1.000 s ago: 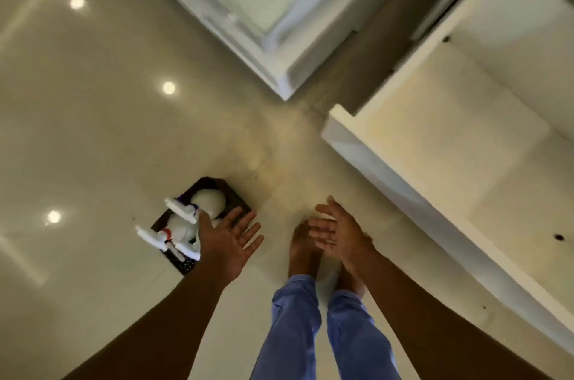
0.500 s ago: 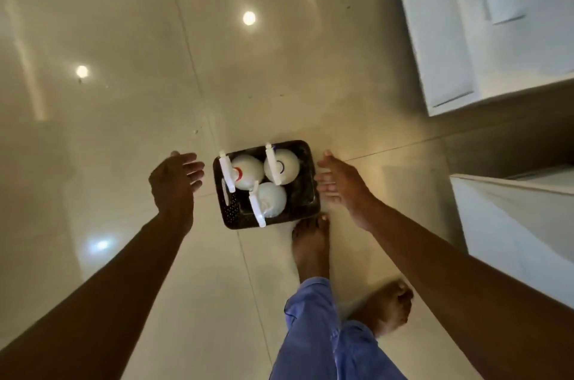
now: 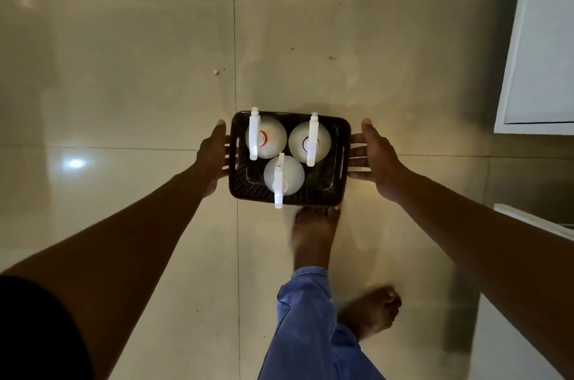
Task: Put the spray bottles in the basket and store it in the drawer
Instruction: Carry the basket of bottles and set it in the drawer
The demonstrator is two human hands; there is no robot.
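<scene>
A dark perforated basket [image 3: 298, 198] sits on the glossy tiled floor. Three white spray bottles stand upright inside it: one at the back left [image 3: 273, 136], one at the back right [image 3: 323, 136] and one at the front [image 3: 292, 176]. My left hand [image 3: 212, 156] is at the basket's left wall, fingers spread with the tips at the handle slot. My right hand [image 3: 377, 159] mirrors it at the right wall, fingers apart and just touching the rim. Neither hand has closed around the basket.
A white cabinet front [image 3: 543, 69] runs down the upper right. The white corner of the open drawer [image 3: 534, 221] shows at the right edge. My bare foot [image 3: 313, 233] stands right behind the basket, and the other foot [image 3: 371, 311] is further back.
My view has turned from the drawer to the basket. Both hands came in from apart and now flank the basket's two short sides. One foot stepped up behind it.
</scene>
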